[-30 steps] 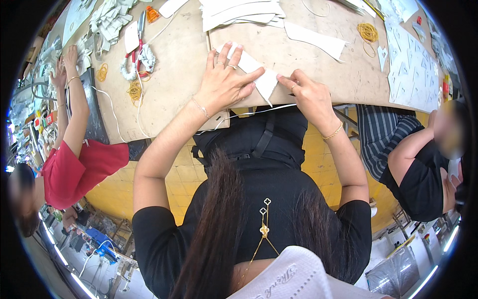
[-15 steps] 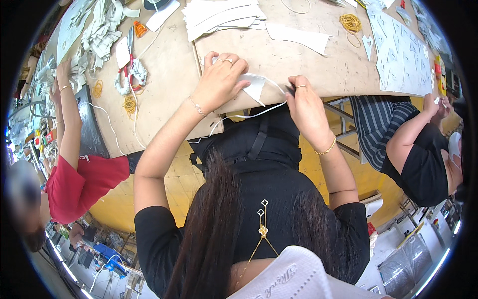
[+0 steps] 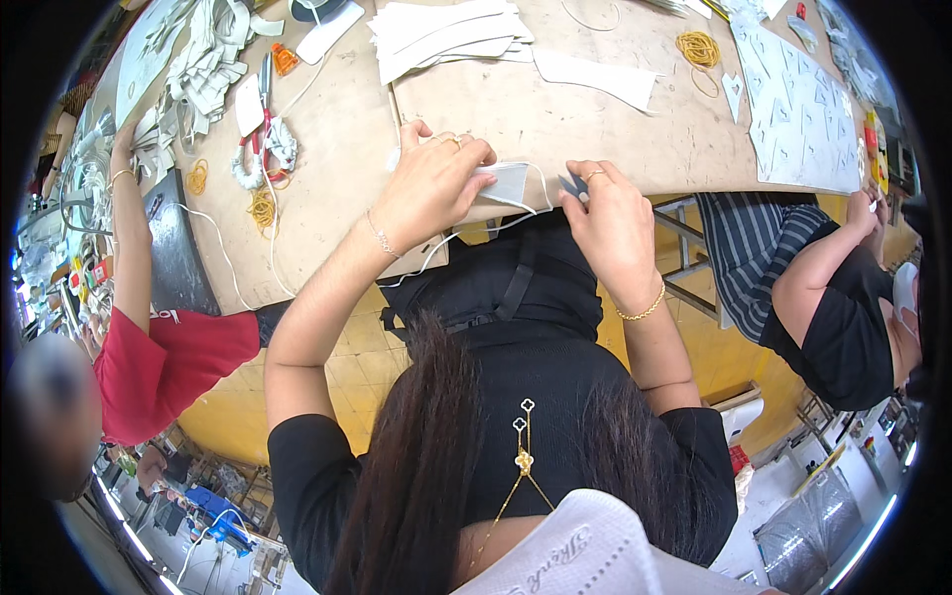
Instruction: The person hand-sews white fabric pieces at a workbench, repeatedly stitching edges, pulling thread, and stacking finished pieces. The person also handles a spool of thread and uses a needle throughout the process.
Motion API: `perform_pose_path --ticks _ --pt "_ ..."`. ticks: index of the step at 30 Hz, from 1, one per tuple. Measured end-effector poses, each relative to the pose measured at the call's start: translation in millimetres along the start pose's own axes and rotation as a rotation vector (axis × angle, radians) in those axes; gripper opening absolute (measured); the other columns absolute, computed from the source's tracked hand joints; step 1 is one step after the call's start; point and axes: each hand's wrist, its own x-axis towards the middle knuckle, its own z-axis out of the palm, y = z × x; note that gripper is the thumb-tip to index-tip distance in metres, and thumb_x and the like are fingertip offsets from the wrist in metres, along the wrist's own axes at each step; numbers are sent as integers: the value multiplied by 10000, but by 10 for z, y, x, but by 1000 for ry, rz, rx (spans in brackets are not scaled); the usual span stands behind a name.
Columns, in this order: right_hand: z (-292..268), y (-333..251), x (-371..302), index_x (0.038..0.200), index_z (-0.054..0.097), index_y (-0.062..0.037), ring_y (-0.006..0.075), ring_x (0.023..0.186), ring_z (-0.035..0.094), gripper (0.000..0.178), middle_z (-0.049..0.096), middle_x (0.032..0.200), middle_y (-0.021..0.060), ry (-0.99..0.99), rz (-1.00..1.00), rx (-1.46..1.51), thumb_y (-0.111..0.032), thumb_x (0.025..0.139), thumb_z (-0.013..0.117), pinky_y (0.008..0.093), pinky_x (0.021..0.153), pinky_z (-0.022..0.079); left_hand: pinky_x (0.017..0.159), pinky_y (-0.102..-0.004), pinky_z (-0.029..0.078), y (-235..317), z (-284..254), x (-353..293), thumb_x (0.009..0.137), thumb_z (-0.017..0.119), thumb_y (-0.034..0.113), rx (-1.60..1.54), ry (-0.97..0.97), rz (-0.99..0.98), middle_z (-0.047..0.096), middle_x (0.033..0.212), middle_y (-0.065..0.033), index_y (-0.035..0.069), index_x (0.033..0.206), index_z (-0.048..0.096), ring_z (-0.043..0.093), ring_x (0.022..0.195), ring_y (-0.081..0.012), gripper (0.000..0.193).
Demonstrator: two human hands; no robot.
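Observation:
At the table's near edge, my left hand (image 3: 431, 180) is closed on a white flat piece (image 3: 509, 184), pinching it between thumb and fingers. The piece looks like leather or fabric; part of it is hidden under the hand. A thin white cord (image 3: 436, 254) loops around its right end and trails down to the left past the table edge. Just right of the piece, my right hand (image 3: 613, 226) is closed around small dark thread snips (image 3: 572, 185). Their pointed blades face the piece, apart from it; the rest is covered by the fingers.
On the table (image 3: 337, 188) lie a stack of white pieces (image 3: 451, 38), a single white piece (image 3: 600, 77), scissors with wrapped handles (image 3: 266, 129), rubber bands (image 3: 698, 48) and a sheet with small cut pieces (image 3: 798, 109). Co-workers sit at left, in a red shirt (image 3: 149, 367), and at right.
The white piece has turned and risen slightly in my left hand. My right hand has shifted a little, and the snips' blades now show. The cord's loop has moved closer to the piece.

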Motion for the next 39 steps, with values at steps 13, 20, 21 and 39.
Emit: perform_pose_path --ticks 13,20,21,39 --pt "124 -53 120 1018 605 41 441 821 679 194 672 822 273 -94 12 215 -36 848 658 502 769 539 932 -449 325 171 -83 -109 887 713 180 -9 23 27 658 852 -43 111 1003 640 641 876 -223 154" --pt "195 60 127 1002 609 41 444 824 680 161 671 812 281 -63 60 304 -40 866 638 495 770 536 913 -442 322 243 -45 -58 882 713 162 -52 19 8 651 823 -34 113 984 629 650 854 -219 141" --pt "199 93 130 1004 614 39 443 822 680 161 673 816 278 -45 79 326 -45 869 637 493 766 536 913 -443 323 244 -37 -35 883 711 161 -61 28 22 653 823 -34 111 981 628 650 850 -219 138" --pt "-886 912 -3 1232 570 26 38 500 536 395 735 840 98 367 260 942 -38 884 746 158 434 389 756 -296 511 503 336 1009 926 726 345 -703 -223 -38 714 1022 -108 60 1130 704 674 958 -176 351"
